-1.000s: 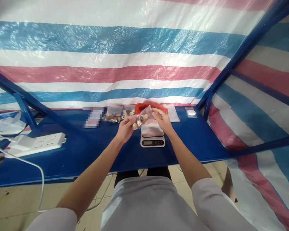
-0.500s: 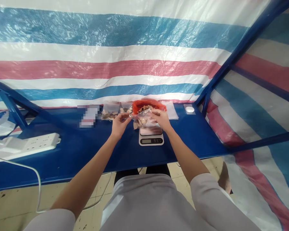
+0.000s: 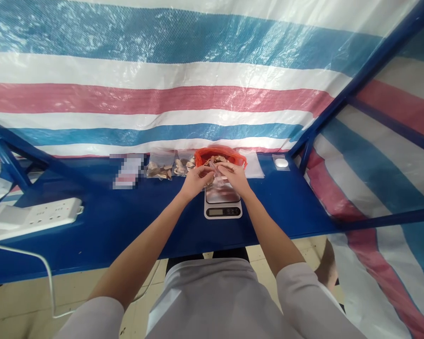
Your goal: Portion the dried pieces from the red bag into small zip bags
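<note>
Between my two hands, over the kitchen scale (image 3: 223,210), is a clear plastic bag (image 3: 218,180); its pale contents are mostly covered by my fingers. My left hand (image 3: 197,181) pinches the bag's left side near the top. From the other side my right hand (image 3: 234,178) grips its upper edge, and the fingertips of both hands nearly meet. Just behind them lies an open red plastic bag (image 3: 238,158) with brownish dried pieces inside. To the left rest a filled clear bag (image 3: 160,167) of dried slices and another small bag (image 3: 182,165) of pale pieces.
White sheets or flat bags (image 3: 252,165) lie right of the red bag. Farther right is a small packet with a white round object (image 3: 281,163). A white power strip (image 3: 53,212) with a cable occupies the table's left side. Blue frame bars (image 3: 327,106) and striped sheeting enclose the blue table (image 3: 275,212).
My left hand has moved right along the bag's top, close to my right hand. The bag, earlier spread between the hands, is now bunched and more covered. The view has shifted slightly.
</note>
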The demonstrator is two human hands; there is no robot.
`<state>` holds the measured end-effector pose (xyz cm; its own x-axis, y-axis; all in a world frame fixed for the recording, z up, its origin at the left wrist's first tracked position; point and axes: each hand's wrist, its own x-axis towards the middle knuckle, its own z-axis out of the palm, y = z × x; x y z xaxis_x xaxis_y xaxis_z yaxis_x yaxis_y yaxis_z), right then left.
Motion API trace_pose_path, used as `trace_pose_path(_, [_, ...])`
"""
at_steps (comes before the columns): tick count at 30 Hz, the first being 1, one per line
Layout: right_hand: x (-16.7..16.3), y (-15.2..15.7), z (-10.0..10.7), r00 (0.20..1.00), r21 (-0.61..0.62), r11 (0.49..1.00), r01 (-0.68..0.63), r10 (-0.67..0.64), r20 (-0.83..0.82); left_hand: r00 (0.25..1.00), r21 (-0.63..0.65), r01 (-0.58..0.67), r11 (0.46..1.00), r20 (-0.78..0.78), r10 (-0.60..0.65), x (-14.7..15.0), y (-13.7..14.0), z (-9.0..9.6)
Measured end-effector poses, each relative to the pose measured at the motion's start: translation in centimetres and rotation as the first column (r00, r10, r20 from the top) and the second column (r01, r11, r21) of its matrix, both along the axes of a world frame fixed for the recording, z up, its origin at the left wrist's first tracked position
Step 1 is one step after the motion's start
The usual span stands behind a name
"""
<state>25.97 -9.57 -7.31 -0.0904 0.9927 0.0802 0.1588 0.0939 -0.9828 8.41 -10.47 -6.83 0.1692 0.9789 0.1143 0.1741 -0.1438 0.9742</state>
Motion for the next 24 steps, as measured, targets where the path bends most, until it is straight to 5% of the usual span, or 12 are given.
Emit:
trace_pose_path(9, [-0.1,0.1,0.3,0.986,-0.154,0.987,-0.041,0.015,-0.166,0.963,-0.261,0.004,0.965,0.262,0.066,0.2,1.5,0.4])
trace_pose_path(15, [-0.3,-0.2,1.0,0.982,-0.152,0.985,-0.086,0.058,-0.182,0.960,-0.365,0.020,0.931,0.267,0.084,-0.3,2.7,0.1])
trace_pose_path(24, [0.0,0.0,0.9,0.997,-0.112,0.993,-0.039,0.046,0.062,0.917,-0.386,0.100,0.917,0.393,0.065,-0.3,2.7,-0.4])
